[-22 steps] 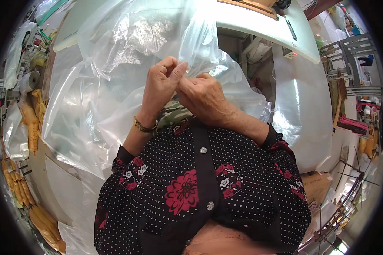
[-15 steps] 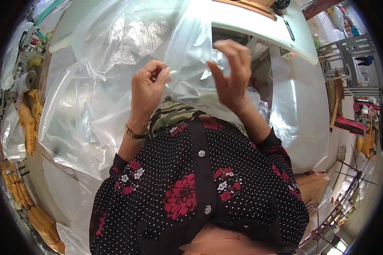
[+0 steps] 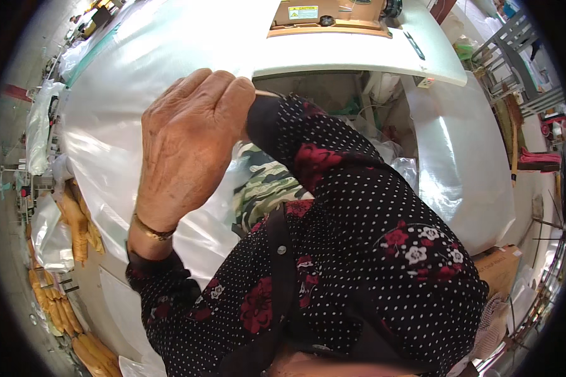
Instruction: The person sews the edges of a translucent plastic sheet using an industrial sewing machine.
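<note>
At the top of the frame, a small rectangular white label with a yellow heading band (image 3: 303,12) stands on an orange-tan machine with a flat base (image 3: 352,27); the heading is a single word in dark capitals beside a warning triangle, and the finer lines beneath are too small to read. At the lower right, a line of dark capital lettering (image 3: 498,259) runs across a brown cardboard box (image 3: 500,279), only partly legible.
</note>
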`<state>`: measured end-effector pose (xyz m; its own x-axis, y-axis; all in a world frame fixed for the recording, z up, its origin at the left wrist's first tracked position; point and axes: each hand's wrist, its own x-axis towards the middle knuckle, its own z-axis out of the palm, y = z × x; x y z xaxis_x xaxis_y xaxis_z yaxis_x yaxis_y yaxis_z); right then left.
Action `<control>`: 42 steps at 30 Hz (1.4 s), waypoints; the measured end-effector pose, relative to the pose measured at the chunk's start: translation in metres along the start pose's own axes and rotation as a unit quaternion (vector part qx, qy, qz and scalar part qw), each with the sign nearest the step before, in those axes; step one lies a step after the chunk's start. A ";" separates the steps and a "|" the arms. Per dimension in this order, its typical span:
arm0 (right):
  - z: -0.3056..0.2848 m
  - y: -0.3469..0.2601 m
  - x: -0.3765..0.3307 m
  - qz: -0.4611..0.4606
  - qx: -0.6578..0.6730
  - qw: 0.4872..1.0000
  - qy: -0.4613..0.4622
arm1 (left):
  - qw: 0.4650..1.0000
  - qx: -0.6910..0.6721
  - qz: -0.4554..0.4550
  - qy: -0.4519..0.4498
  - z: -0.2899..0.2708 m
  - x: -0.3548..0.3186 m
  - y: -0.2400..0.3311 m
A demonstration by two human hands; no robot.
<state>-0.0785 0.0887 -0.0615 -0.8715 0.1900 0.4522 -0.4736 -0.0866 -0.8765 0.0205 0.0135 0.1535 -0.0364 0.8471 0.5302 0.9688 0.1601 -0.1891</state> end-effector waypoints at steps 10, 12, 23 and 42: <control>0.003 0.025 0.005 -0.025 0.091 0.995 -0.041 | 0.992 0.003 0.002 -0.122 0.054 -0.076 -0.021; 0.003 0.036 -0.002 -0.022 0.102 0.993 -0.049 | 0.996 -0.006 -0.015 -0.091 0.080 -0.098 -0.024; 0.037 0.109 0.011 -0.151 -0.181 0.963 -0.129 | 0.958 -0.147 -0.239 -0.054 0.139 -0.120 -0.004; -0.134 -0.067 0.002 -0.338 -0.546 0.722 -0.257 | 0.804 -0.344 -0.467 0.129 0.201 -0.144 0.021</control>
<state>-0.0312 0.2256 -0.0243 -0.5536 -0.5851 0.5926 -0.6749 0.7321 0.0924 -0.0034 -0.0033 -0.0926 -0.8614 0.3722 0.3457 0.4572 0.2714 0.8470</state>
